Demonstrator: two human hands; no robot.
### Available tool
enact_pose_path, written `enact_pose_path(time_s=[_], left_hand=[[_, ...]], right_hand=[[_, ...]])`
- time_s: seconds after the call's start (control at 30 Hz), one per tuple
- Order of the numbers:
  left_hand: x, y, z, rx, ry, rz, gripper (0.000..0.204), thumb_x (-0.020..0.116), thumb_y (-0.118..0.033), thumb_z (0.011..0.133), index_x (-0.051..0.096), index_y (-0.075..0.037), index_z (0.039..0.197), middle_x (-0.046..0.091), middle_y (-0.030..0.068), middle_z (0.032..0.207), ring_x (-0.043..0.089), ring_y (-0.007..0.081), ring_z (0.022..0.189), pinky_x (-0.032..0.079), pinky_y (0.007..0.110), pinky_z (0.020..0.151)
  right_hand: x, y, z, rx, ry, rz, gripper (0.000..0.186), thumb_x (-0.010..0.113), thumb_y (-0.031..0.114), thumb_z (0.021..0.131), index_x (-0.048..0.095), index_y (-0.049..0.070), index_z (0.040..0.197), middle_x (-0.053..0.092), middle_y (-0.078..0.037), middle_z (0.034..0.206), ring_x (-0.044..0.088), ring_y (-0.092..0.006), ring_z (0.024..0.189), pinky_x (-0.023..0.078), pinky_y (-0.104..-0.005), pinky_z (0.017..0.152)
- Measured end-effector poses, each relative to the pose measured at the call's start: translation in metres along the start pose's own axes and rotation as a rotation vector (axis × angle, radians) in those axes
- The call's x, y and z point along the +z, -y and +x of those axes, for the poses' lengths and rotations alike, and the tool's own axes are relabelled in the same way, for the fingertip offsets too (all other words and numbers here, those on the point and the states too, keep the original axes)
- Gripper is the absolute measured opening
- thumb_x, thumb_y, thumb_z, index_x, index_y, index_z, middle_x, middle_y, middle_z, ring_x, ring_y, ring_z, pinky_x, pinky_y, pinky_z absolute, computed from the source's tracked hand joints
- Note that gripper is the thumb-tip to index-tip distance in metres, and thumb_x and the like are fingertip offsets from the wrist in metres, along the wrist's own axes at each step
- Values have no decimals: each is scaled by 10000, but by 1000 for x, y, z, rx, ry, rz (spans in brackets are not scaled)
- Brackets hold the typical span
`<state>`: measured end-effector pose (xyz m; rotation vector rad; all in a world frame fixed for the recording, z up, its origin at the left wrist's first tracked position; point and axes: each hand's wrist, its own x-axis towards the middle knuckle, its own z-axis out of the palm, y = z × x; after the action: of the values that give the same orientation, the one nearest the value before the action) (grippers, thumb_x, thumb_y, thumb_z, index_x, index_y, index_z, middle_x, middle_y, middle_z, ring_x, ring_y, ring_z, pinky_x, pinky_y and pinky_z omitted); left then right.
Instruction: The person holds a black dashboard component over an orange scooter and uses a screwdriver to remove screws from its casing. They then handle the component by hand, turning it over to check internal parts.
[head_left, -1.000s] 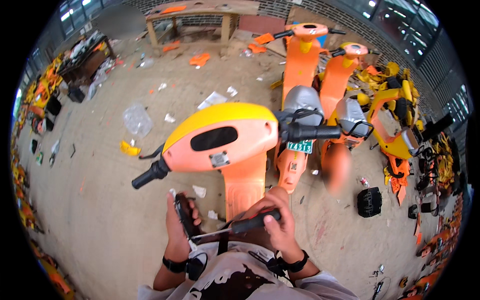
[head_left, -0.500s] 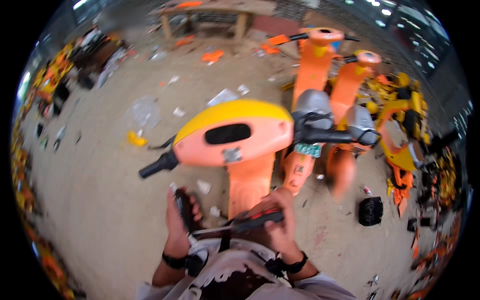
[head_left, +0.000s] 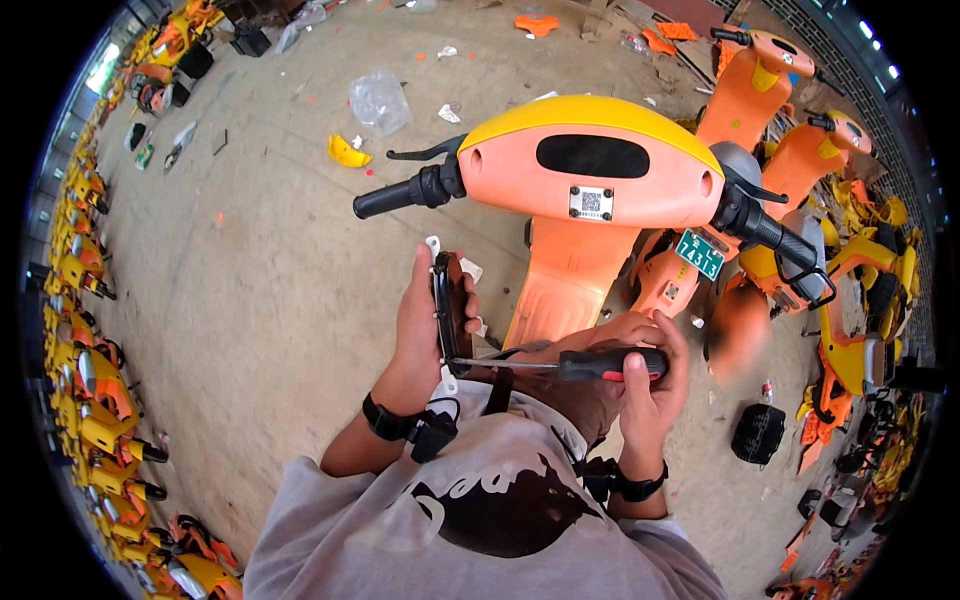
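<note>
My left hand (head_left: pixel 415 325) is closed around a flat, black-edged part (head_left: pixel 441 300) with a dark brown face and a pale tab at each end. It is held on edge, so its exact kind does not show. In my right hand (head_left: pixel 650 390) lies a screwdriver (head_left: pixel 595 364) with a black and red handle. Its shaft points left, and the tip meets the lower end of the flat part. Just beyond my hands stands a pink-orange scooter (head_left: pixel 500 165) with a yellow top cover and black grips.
More orange scooters (head_left: pixel 745 95) stand at the right, near loose yellow body panels (head_left: pixel 845 340). A black basket (head_left: pixel 758 433) sits on the floor. Plastic wrap (head_left: pixel 380 103) and a yellow fragment (head_left: pixel 348 151) lie to the left. Rows of yellow scooters (head_left: pixel 105 425) line the left side.
The view has tilted down and shifted, so the scooter and both hands appear farther right and the hands higher. The flat part and screwdriver stay in my hands.
</note>
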<state>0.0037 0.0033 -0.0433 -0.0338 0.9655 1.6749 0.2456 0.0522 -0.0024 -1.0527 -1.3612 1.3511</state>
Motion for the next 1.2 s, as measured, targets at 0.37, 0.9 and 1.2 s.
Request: enact_pose_path(time_s=[0.37, 0.9, 1.2], left_hand=[[-16, 0, 8, -228, 124, -165, 506, 463, -584, 961, 550, -104, 1097, 560, 52, 810, 517, 159, 621, 419, 271, 494], [-28, -20, -2, -417, 213, -512, 496, 497, -531, 969, 553, -69, 1142, 567, 76, 881, 518, 165, 685, 449, 272, 537], [-31, -17, 3, -188, 174, -179, 503, 473, -569, 963, 552, -84, 1067, 556, 31, 816, 518, 121, 628, 437, 235, 520]], right_hand=[[2, -25, 8, -460, 41, -14, 480, 683, 184, 841, 510, -17, 1241, 589, -118, 956, 551, -216, 919, 442, -373, 886], [2, -24, 12, -311, -135, 372, 571, 711, 234, 811, 477, 2, 1278, 539, -116, 1197, 505, -251, 1177, 400, -405, 1052], [34, -29, 68, -289, 20, 322, 575, 715, 266, 822, 489, -5, 1277, 567, -136, 1169, 548, -277, 1094, 446, -389, 968]])
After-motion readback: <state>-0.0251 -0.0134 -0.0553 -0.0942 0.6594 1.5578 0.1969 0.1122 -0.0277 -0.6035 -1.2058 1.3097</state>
